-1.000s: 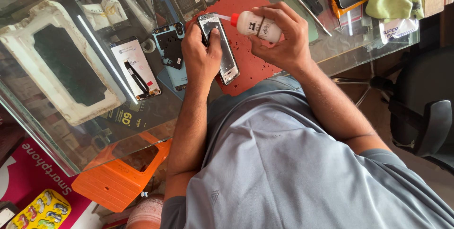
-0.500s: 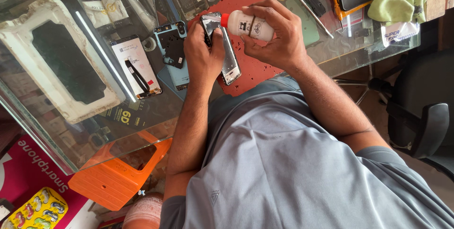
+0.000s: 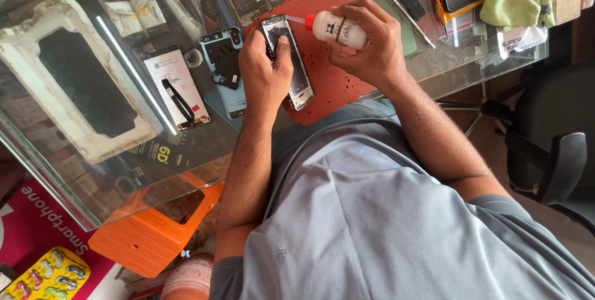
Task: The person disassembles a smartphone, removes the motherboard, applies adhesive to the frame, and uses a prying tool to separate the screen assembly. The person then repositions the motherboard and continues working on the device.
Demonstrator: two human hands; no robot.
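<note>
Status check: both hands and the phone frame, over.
Left hand grips phone frame. Right hand holds white squeeze bottle, red nozzle at the frame's top. Nothing in the way.

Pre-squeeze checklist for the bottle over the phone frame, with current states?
1. Left hand pins phone frame on red mat: ok.
2. Right hand grips bottle: ok.
3. Red nozzle aimed at frame's top edge: ok.
4. Nozzle tip touching frame: cannot tell.
5. Left thumb clear of the nozzle's path: cannot tell.
6. Green cloth within reach at the table's corner: ok.
</note>
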